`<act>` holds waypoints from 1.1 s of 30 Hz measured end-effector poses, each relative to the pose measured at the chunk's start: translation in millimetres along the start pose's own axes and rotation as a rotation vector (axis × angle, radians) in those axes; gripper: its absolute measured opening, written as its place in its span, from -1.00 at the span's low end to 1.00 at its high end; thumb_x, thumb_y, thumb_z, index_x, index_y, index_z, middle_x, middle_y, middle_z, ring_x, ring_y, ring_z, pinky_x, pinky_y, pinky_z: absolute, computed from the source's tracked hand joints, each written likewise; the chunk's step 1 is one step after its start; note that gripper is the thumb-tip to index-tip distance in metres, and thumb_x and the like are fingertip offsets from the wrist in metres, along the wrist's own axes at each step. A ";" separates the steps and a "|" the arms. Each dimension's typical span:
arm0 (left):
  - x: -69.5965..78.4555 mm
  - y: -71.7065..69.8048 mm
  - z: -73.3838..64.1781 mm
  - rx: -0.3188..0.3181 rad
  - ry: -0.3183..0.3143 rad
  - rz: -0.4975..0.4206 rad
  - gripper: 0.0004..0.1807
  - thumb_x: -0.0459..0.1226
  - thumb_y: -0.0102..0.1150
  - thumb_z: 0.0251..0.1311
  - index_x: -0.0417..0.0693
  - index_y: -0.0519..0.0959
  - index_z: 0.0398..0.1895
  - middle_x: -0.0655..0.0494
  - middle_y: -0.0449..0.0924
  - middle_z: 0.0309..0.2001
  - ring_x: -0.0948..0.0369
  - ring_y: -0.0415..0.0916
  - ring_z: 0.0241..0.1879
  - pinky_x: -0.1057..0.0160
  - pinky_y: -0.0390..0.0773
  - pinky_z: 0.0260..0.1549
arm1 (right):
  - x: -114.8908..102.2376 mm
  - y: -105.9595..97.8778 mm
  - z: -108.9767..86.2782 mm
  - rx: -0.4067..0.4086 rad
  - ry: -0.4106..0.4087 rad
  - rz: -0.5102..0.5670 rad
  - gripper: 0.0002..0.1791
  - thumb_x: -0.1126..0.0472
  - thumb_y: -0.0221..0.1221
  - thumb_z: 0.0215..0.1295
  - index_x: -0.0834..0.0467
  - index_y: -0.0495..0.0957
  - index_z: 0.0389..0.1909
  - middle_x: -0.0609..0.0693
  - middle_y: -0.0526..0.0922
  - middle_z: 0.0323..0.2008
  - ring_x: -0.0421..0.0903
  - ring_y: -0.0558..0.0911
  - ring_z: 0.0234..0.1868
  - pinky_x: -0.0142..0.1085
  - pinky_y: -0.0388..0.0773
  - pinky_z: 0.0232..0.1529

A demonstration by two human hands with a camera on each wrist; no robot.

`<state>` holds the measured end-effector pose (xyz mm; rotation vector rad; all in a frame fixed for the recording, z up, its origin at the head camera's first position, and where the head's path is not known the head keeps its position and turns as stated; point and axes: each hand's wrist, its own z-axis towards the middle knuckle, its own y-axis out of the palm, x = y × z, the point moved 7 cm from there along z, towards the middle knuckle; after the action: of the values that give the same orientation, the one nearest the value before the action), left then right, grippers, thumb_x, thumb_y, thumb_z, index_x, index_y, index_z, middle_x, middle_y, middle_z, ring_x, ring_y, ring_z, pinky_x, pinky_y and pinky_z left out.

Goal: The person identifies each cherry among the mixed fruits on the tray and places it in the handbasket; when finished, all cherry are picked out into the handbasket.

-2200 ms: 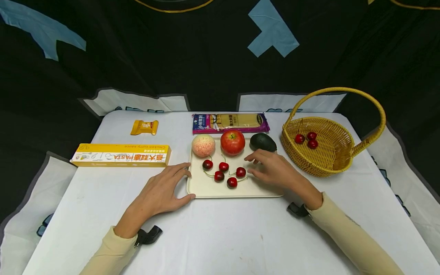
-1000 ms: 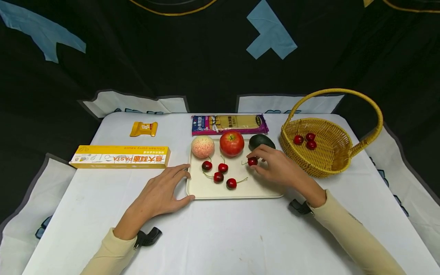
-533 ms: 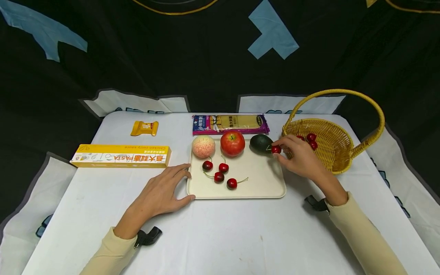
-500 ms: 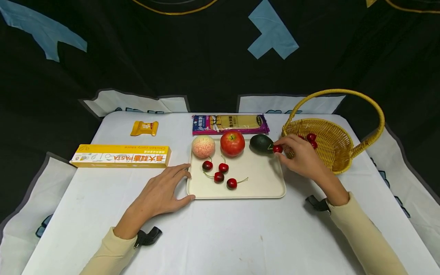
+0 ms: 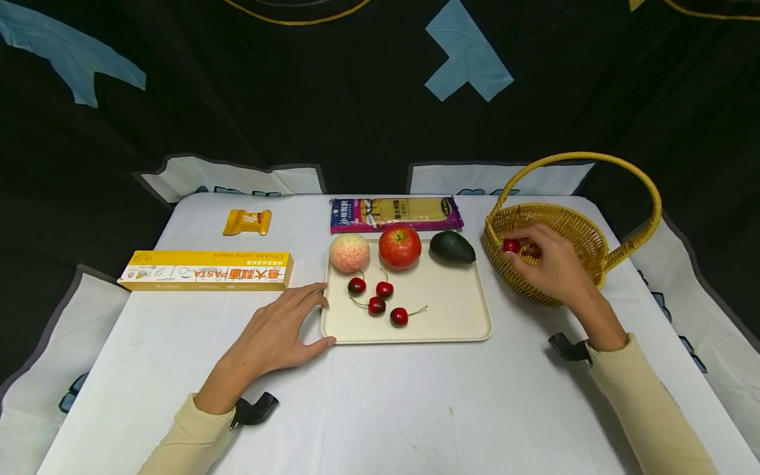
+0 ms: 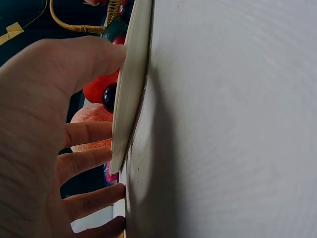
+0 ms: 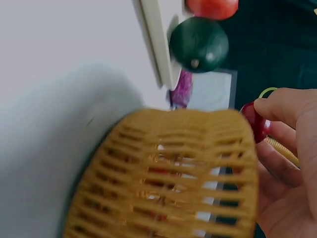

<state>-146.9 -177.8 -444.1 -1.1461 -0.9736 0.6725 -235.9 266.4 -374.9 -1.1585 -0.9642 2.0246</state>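
Note:
My right hand [image 5: 552, 264] pinches a cherry [image 5: 510, 246] between thumb and fingers, over the left side of the wicker basket [image 5: 584, 227]. In the right wrist view the pinched cherry [image 7: 255, 121] shows its green stem beside the basket's rim. Cherries lying inside the basket are mostly hidden behind the hand. My left hand [image 5: 278, 330] rests at the left edge of the cream tray [image 5: 439, 323], thumb and fingertips touching its rim. On the tray lie several cherries [image 5: 400, 317], a red apple [image 5: 400, 248], a speckled peach [image 5: 349, 253] and a dark green avocado [image 5: 452, 247].
Behind the tray lies a purple-edged pasta packet [image 5: 396, 214]. A yellow pasta box [image 5: 205, 270] and a small orange wrapped snack [image 5: 247, 222] are at the left. The basket's tall arched handle [image 5: 594, 156] rises over the right hand's area.
My right hand took hold of a cherry on the tray, lifted it past the avocado and carried it right to the basket. The left hand has stayed at the tray's edge.

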 end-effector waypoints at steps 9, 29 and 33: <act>-0.2 -0.6 -1.3 -0.001 -0.004 0.011 -0.32 0.25 0.44 0.18 0.08 0.62 0.24 0.06 0.38 0.57 -0.03 0.41 0.46 -0.20 0.68 0.06 | 28.5 -1.7 -2.2 -0.029 0.064 -0.017 -0.61 0.31 0.44 0.34 0.31 0.64 0.14 0.27 0.68 0.00 0.24 0.71 -0.08 0.19 0.70 -0.08; 1.5 -0.8 -0.8 0.005 -0.001 0.003 -0.33 0.24 0.44 0.18 0.09 0.62 0.22 0.07 0.40 0.56 -0.01 0.41 0.47 -0.19 0.68 0.09 | 66.4 11.6 1.9 -0.198 0.175 -0.060 -0.66 0.25 0.43 0.39 0.29 0.66 0.10 0.26 0.73 -0.06 0.16 0.72 -0.10 0.16 0.69 -0.05; 1.5 -1.2 -0.8 0.007 -0.001 0.005 -0.34 0.24 0.44 0.18 0.09 0.62 0.22 0.07 0.39 0.56 -0.02 0.42 0.46 -0.19 0.69 0.07 | 68.7 12.2 2.6 -0.219 0.185 -0.064 -0.64 0.24 0.42 0.40 0.29 0.66 0.13 0.27 0.73 -0.03 0.17 0.73 -0.07 0.18 0.68 -0.02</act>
<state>-145.5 -177.2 -442.6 -1.1421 -0.9688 0.6804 -269.7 312.7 -414.7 -1.3851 -1.1337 1.7591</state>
